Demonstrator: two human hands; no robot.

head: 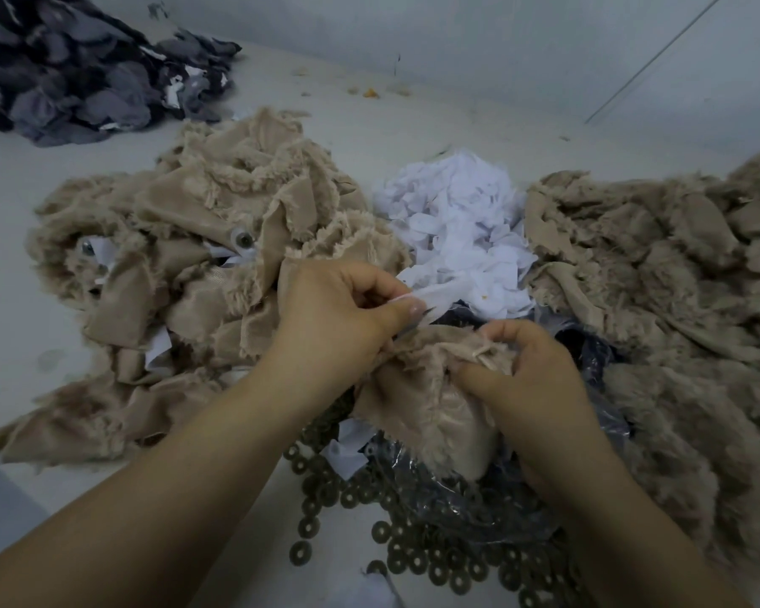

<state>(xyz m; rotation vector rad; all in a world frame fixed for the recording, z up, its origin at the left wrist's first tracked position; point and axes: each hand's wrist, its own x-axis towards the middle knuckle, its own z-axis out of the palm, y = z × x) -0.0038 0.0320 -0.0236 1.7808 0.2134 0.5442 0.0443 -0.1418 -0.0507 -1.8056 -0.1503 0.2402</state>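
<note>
The left hand (338, 318) pinched a white slip (442, 295), any print unreadable; the right hand (532, 379) gripped a beige fur piece (422, 419).

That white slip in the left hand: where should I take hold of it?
Pinch the free end of the white slip, which sticks out rightward past the left hand, coming from the right. It looks thin and flat, so a fingertip pinch should suit.

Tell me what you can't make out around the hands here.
- Head view: near end of the white strip, pinched inside the left hand.
- Head view: lower fingers of the right hand, under the tan fur piece.
- Head view: grey fabric pile, cut off by the top-left edge.
</note>
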